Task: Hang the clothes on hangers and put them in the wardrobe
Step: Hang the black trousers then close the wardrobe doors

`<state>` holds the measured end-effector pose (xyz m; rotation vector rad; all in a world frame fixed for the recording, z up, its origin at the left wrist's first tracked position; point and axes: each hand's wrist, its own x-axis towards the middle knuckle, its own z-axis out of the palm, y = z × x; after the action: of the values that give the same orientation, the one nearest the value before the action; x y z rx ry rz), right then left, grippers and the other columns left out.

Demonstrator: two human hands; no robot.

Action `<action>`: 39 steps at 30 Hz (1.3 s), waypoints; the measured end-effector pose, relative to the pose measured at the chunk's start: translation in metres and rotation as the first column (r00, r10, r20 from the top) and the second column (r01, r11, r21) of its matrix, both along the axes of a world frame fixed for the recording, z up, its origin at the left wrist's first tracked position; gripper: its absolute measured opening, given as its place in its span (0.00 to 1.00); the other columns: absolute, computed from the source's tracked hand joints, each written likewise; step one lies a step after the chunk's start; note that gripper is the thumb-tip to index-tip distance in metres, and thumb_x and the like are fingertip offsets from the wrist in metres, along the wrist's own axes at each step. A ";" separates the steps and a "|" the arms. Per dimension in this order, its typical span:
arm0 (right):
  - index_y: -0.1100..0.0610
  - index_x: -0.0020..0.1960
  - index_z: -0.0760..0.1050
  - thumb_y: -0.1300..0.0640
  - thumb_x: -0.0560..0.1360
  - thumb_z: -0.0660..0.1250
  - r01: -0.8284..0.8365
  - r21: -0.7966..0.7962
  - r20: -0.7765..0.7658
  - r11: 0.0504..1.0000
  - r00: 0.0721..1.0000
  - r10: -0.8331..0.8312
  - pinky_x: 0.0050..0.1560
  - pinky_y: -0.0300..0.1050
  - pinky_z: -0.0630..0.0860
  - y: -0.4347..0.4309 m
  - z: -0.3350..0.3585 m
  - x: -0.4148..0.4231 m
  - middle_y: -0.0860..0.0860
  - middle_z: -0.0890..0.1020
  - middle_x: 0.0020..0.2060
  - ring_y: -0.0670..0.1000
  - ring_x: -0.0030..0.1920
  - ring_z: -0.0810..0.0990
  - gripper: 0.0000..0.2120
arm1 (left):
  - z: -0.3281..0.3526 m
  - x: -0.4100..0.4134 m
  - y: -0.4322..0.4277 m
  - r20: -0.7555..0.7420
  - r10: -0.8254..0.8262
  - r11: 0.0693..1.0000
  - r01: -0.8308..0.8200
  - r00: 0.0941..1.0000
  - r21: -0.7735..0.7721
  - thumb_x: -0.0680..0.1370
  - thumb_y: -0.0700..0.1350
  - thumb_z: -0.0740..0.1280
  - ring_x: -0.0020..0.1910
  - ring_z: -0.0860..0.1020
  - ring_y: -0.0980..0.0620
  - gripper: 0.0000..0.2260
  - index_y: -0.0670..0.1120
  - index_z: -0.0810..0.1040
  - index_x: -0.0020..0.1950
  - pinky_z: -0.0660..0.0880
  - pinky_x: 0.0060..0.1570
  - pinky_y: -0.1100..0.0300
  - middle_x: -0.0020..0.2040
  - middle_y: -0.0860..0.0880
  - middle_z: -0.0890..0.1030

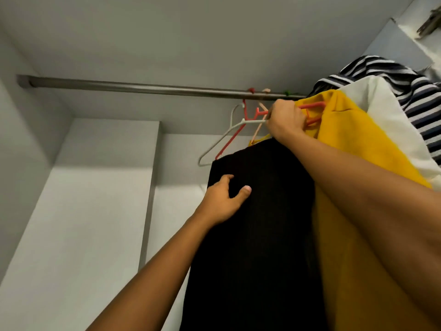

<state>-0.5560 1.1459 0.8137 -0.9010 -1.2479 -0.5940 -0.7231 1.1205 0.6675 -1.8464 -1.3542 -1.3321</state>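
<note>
A black garment (257, 230) hangs on a white hanger (222, 139) just below the metal rail (143, 87) of the wardrobe. My right hand (285, 120) is closed on the white hanger's bar, beside a red hanger (312, 105). My left hand (224, 199) lies flat on the black cloth with its fingers spread. To the right hang a yellow garment (353, 149), a white one (391, 125) and a striped one (415, 91). The white hanger's hook sits below the rail, apart from it.
The rail's left half is bare. White wardrobe walls and a lower partition (152, 177) stand to the left. Red, peach and green hooks (266, 91) sit on the rail near my right hand.
</note>
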 end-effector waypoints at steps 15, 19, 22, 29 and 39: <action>0.63 0.56 0.76 0.67 0.76 0.62 0.173 0.144 -0.019 0.974 0.985 -0.172 0.41 0.51 0.68 -0.013 0.034 -0.001 0.60 0.79 0.51 0.64 0.53 0.78 0.10 | 0.034 -0.002 0.020 0.009 -0.050 0.998 0.049 0.999 0.034 0.78 0.61 0.56 0.69 0.68 0.46 0.29 0.48 0.58 0.75 0.66 0.61 0.57 0.71 0.44 0.68; 0.63 0.55 0.77 0.63 0.77 0.66 0.200 0.171 0.004 0.965 0.979 -0.203 0.40 0.51 0.69 -0.023 0.027 0.006 0.60 0.78 0.49 0.63 0.50 0.79 0.08 | 0.026 0.000 0.016 -0.009 -0.077 0.996 0.078 0.997 0.053 0.78 0.62 0.56 0.69 0.67 0.46 0.29 0.50 0.58 0.75 0.65 0.61 0.59 0.72 0.46 0.67; 0.63 0.57 0.76 0.63 0.77 0.65 0.240 0.161 0.081 0.957 0.964 -0.255 0.42 0.51 0.68 -0.029 0.016 0.006 0.61 0.78 0.51 0.65 0.52 0.78 0.09 | 0.020 0.000 0.012 -0.013 -0.083 0.996 0.083 0.996 0.040 0.77 0.62 0.57 0.70 0.67 0.47 0.29 0.51 0.58 0.75 0.66 0.62 0.58 0.72 0.46 0.66; 0.63 0.59 0.75 0.65 0.77 0.61 0.150 0.119 0.185 0.981 0.968 -0.170 0.45 0.53 0.73 -0.043 -0.014 0.011 0.62 0.76 0.51 0.62 0.51 0.77 0.12 | -0.012 0.001 0.000 0.004 -0.077 0.994 0.077 0.997 0.074 0.77 0.61 0.58 0.69 0.68 0.47 0.29 0.51 0.58 0.75 0.66 0.61 0.58 0.73 0.47 0.66; 0.61 0.60 0.71 0.59 0.75 0.61 0.109 0.294 0.321 0.949 0.924 -0.206 0.58 0.56 0.66 -0.059 -0.110 0.035 0.60 0.70 0.61 0.61 0.61 0.66 0.15 | -0.110 -0.006 -0.033 0.031 -0.052 0.996 0.049 0.998 0.075 0.77 0.58 0.61 0.67 0.68 0.53 0.24 0.52 0.64 0.70 0.69 0.62 0.59 0.69 0.52 0.69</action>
<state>-0.5212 1.0865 0.7036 -0.6857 -1.3728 -1.0658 -0.7289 1.0878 0.5578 -1.8281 -1.2649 -1.4241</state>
